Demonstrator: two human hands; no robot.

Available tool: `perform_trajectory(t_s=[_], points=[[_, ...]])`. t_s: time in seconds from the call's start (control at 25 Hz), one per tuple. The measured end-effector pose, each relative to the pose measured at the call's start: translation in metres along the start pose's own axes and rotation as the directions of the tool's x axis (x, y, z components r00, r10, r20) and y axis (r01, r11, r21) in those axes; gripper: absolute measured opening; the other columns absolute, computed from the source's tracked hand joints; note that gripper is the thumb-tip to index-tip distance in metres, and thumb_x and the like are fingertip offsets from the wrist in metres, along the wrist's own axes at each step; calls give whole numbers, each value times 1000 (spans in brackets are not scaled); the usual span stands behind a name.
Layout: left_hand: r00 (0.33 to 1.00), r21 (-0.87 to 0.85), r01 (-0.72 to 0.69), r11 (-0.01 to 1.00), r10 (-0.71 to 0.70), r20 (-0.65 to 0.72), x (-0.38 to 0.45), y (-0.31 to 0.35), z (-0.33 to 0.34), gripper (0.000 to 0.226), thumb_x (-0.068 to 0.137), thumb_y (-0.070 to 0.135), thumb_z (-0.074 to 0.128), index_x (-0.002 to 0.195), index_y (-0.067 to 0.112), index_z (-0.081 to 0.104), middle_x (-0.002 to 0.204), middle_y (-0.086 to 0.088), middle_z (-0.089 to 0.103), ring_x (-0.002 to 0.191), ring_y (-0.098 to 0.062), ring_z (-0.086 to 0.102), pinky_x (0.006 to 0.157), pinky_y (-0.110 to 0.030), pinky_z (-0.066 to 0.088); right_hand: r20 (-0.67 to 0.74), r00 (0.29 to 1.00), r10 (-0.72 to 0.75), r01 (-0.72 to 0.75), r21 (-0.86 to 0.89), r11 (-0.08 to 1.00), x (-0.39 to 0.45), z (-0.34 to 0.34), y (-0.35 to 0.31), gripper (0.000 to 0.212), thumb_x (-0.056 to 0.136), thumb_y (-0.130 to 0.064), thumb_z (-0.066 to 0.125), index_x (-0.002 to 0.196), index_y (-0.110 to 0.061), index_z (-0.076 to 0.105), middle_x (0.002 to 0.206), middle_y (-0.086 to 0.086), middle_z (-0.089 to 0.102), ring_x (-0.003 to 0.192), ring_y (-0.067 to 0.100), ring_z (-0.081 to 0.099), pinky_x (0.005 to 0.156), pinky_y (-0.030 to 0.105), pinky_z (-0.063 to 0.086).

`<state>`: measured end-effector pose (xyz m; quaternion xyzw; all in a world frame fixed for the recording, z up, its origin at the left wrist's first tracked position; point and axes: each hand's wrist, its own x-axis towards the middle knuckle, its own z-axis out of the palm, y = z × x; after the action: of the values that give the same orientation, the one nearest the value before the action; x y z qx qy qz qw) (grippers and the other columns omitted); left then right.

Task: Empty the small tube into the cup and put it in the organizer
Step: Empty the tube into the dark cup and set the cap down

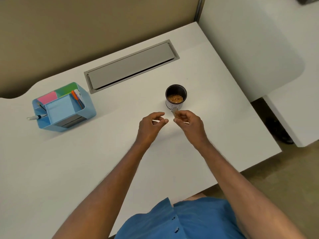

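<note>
Far to my left on the worktop (103, 152) stands the blue organizer (64, 107), with sticky notes and pens in its compartments and a marker (35, 117) poking out of its left end. My left hand (151, 125) hovers loosely curled, fingers bent toward the thumb and grasping nothing. Just across a small gap, my right hand (189, 122) pinches the small tube (174, 111), which pokes up from my fingertips right against the near side of the cup (176, 97). The cup already has brownish bits in its bottom.

I judge I'm about at the emptying step, or just past it. Next the tube needs tipping over the rim if anything is left inside, then a long carry leftward to a free compartment.

My fingers hide most of the tube, so I can't tell whether it is capped, open or empty. What the bits are is also unclear.
</note>
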<state>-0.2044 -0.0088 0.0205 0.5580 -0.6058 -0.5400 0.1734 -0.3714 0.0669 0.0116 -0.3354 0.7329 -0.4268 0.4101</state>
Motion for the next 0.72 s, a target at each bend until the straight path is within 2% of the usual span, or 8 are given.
perform_trajectory(t_s=[0.12,0.2,0.28,0.36,0.44,0.52,0.72], points=[[999,59,-26,998,27,-16,28,16,10,50,83,42,79,129,33,61,115,12,66,95,-9,67,74,-24,49,-125,989,-83,63,-154,986,24,-31,-13,25,92,-24,74,118,-23,73,108,-7,70,93,4,67,79,12,50],[999,150,-43,988,44,-4,50,26,19,73,81,42,82,143,27,48,134,2,57,112,-18,61,87,-31,51,-96,985,-146,107,-329,938,42,-45,-22,26,96,-21,69,121,-23,71,111,-1,62,91,9,62,83,18,50],[999,241,-54,969,50,21,66,32,32,92,78,41,85,153,23,34,150,-4,46,133,-25,50,106,-40,48,-50,983,-176,135,-453,881,54,-51,-28,30,98,-18,65,127,-22,68,111,3,57,90,11,58,85,23,49],[996,281,-87,956,84,23,79,34,42,102,75,42,86,156,23,26,158,-6,37,144,-27,38,110,-36,38,-21,977,-214,173,-517,838,61,-51,-33,34,98,-16,65,131,-20,64,112,6,58,91,16,61,81,27,50],[993,308,-118,944,120,13,89,36,47,106,75,44,86,157,22,23,161,-5,32,148,-27,32,106,-32,34,24,966,-256,225,-563,796,66,-50,-39,32,96,-14,67,127,-17,61,112,8,60,92,24,64,76,34,53],[989,337,-140,931,144,11,97,37,51,106,74,45,86,156,20,25,161,-5,33,147,-26,32,108,-37,38,61,960,-272,252,-607,754,72,-47,-43,28,93,-11,69,120,-15,60,110,9,61,93,28,64,72,34,51],[983,331,-183,926,180,39,106,39,56,99,74,42,87,152,19,32,154,-4,44,141,-25,42,107,-37,43,76,961,-267,255,-617,744,84,-43,-44,30,93,-4,68,122,-11,65,113,11,59,107,28,59,81,32,51]])
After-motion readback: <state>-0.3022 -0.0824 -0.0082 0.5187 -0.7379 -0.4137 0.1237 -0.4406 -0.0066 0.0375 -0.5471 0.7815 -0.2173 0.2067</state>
